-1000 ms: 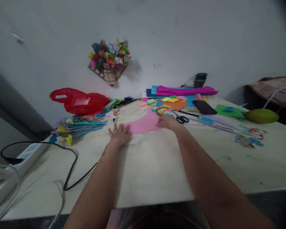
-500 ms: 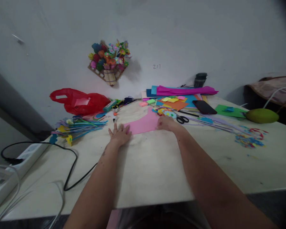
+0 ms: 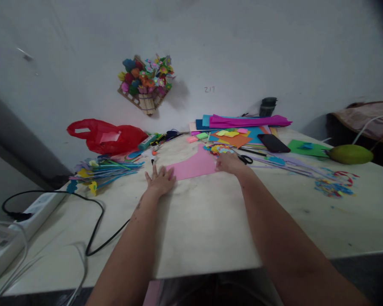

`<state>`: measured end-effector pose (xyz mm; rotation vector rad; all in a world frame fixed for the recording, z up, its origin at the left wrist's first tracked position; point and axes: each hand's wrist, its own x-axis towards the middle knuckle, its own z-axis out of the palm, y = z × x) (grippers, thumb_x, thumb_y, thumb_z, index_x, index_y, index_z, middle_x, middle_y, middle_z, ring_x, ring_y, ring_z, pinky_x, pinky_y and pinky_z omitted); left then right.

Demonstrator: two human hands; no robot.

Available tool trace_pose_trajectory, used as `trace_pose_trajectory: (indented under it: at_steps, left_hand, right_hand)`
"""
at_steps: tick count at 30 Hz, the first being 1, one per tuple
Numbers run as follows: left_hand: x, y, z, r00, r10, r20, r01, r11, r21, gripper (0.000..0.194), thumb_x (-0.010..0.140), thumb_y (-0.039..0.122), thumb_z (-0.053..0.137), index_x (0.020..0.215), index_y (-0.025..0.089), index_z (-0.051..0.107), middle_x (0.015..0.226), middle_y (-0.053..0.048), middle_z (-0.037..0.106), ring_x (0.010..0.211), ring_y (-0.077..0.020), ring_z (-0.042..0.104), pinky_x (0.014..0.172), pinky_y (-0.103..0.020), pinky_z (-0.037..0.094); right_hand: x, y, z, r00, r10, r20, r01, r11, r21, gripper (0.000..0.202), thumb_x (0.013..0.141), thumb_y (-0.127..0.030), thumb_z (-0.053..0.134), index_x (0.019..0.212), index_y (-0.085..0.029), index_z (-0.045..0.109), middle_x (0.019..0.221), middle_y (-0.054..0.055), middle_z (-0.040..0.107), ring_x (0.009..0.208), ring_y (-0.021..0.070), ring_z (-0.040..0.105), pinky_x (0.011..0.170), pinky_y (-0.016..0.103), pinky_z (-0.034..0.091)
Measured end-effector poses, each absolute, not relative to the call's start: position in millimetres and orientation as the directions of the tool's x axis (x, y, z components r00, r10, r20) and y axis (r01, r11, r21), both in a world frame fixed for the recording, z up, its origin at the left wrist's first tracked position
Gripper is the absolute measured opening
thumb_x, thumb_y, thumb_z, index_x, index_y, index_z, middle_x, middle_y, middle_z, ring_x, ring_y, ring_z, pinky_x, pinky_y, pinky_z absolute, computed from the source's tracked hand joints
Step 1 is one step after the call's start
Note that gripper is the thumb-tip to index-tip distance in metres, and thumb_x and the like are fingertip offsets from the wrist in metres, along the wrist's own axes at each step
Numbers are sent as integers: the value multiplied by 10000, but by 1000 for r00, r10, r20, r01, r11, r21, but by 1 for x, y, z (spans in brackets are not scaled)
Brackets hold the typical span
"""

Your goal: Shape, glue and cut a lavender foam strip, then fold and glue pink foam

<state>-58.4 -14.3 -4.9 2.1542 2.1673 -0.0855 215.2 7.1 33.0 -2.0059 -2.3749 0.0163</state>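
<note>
A curved pink sheet (image 3: pixel 193 165) lies flat on the pale table (image 3: pixel 204 221). My left hand (image 3: pixel 160 180) is spread flat, its fingertips over the sheet's left end. At the sheet's right end, my right hand (image 3: pixel 227 163) has its fingers curled together; whatever is between them is too small to make out. Just beyond that hand sit colourful paper flowers (image 3: pixel 221 149). Black-handled scissors (image 3: pixel 247 159) lie right beside it, partly hidden by the hand.
At left are a red bag (image 3: pixel 115 138), flower stems (image 3: pixel 115 170), a power strip (image 3: pixel 40 208) and a black cable. Stacked coloured sheets (image 3: pixel 249 122), a phone (image 3: pixel 273 143), a green fruit (image 3: pixel 351 154) and paper scraps (image 3: pixel 333 188) lie to the right.
My right hand has shifted slightly right, off the sheet's right edge, and now covers more of the scissors. My left hand has stayed where it was.
</note>
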Motion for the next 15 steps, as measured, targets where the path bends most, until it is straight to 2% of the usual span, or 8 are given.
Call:
trace_pose_trajectory:
  at_steps: [3,8,10,13,15]
  left_hand:
    - [-60,-15,-5,-2,995,-102,1000,4,23,600,830,572,152,1393,366,175,1495,9,71,1315,-318,-174,979,-643,-89]
    - [-60,-16,-4,-8,995,-97,999,11,31,598,826,577,172,1390,376,172,1494,16,69,1313,-318,-176,978,-643,-93]
    - [-59,-15,-4,-14,996,-89,999,17,30,595,825,578,184,1386,381,180,1492,22,85,1318,-321,-161,980,-646,-84]
    - [-58,-15,-4,-24,997,-75,999,26,26,591,823,580,194,1381,383,203,1488,20,113,1325,-323,-137,985,-646,-70]
    - [-58,-15,-5,-22,997,-71,999,24,27,591,824,577,192,1381,379,208,1489,16,115,1326,-321,-138,986,-644,-70]
  right_hand:
    - [213,6,35,-206,974,95,972,214,-91,154,704,-229,627,834,-216,708,974,72,646,1000,259,517,857,357,344]
    - [181,7,24,-270,932,242,814,355,-461,141,767,-190,545,831,-166,669,840,44,671,762,137,590,645,210,406]
    - [160,6,16,-301,926,229,722,378,-579,152,791,-248,539,848,-159,648,769,27,667,688,118,587,581,194,398]
    - [133,1,6,-339,921,194,711,385,-589,160,799,-282,540,832,-166,645,754,17,662,690,116,580,587,197,395]
    - [121,-2,4,-295,939,175,792,343,-506,202,802,-350,534,820,-186,651,801,30,663,762,148,577,645,232,405]
